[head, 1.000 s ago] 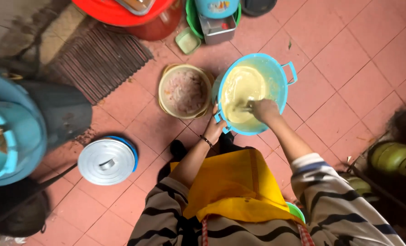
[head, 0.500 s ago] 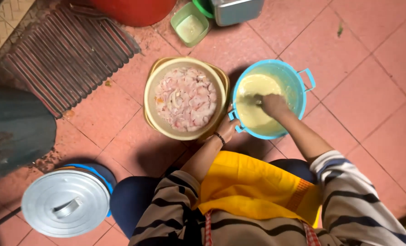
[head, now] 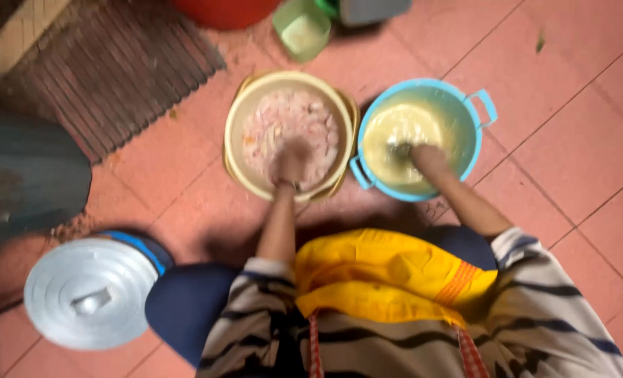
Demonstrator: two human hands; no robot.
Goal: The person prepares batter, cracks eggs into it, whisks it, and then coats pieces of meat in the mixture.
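A blue plastic basin [head: 473,133] with pale yellow batter stands on the tiled floor at the right. My right hand [head: 429,159] is down in the batter, closed on a small dark utensil [head: 400,149]. Beside it on the left sits a cream-yellow bowl [head: 238,129] filled with pinkish chopped pieces. My left hand [head: 290,162] is blurred and reaches into that bowl over the pieces; its grip cannot be made out.
A round metal lid [head: 87,292] covers a blue pot at the lower left. A dark ribbed mat [head: 108,77] lies at the upper left. A small green container [head: 301,28] and a red tub [head: 224,10] stand beyond the bowls. My yellow apron [head: 385,276] fills the foreground.
The view has drawn closer to the bowls. My left hand left the blue basin's rim and went into the cream bowl. My right hand stays in the batter.
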